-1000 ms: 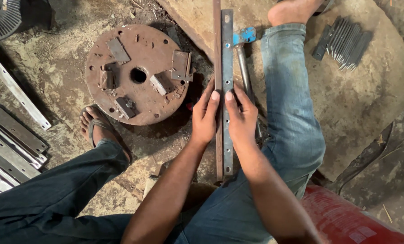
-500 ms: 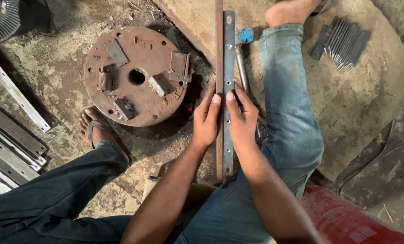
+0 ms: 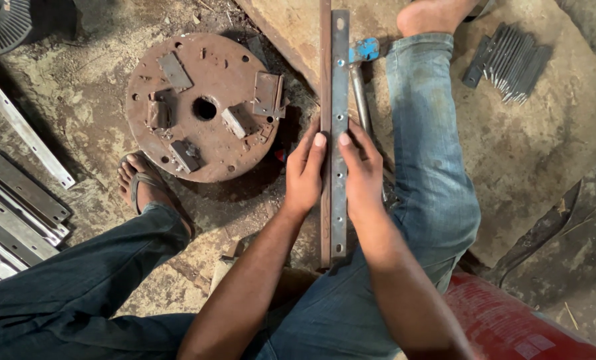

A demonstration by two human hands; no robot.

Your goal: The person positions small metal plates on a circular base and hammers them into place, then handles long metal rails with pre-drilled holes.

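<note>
Head view: we see our left hand and right hand press flat on each side of a long metal strip with holes, fingers close together, likely to keep it straight on the rusty bar beside the round rusty plate.

Tight lane here: the rusty round plate crowds the left hand, while the hammer and the jeans leg hem in the right hand just beside the drilled metal strip. Bare dirt floor lies open between plate and the flat bars. Right of the leg, the stone slab is bare below the rod bundle.
</note>
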